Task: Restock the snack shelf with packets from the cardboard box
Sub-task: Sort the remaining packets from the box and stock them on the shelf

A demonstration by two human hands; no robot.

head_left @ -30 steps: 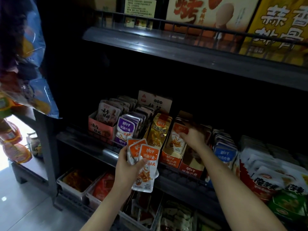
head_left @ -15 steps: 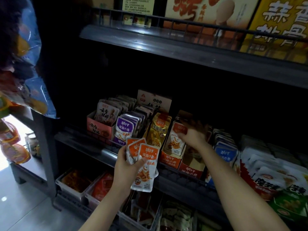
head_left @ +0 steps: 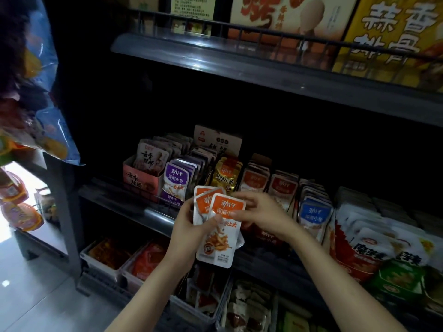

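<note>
My left hand (head_left: 189,226) grips a small fanned stack of orange-and-white snack packets (head_left: 221,236) in front of the middle shelf (head_left: 124,200). My right hand (head_left: 261,212) has its fingers on the top right edge of the front packet, pinching it. Behind the hands stand rows of orange packets (head_left: 255,180) in display boxes on the shelf. No cardboard stock box shows in this view.
Purple (head_left: 175,185), gold (head_left: 225,178) and blue (head_left: 311,214) packet rows flank the orange ones. A pink box (head_left: 141,178) stands at the left, red-white bags (head_left: 369,248) at the right. Bins (head_left: 107,255) sit below, the upper shelf (head_left: 263,68) overhangs, and bags (head_left: 36,116) hang left.
My right hand has pulled back from the orange row on the shelf and come to the packets in my left hand. The left hand holds its stack nearly still.
</note>
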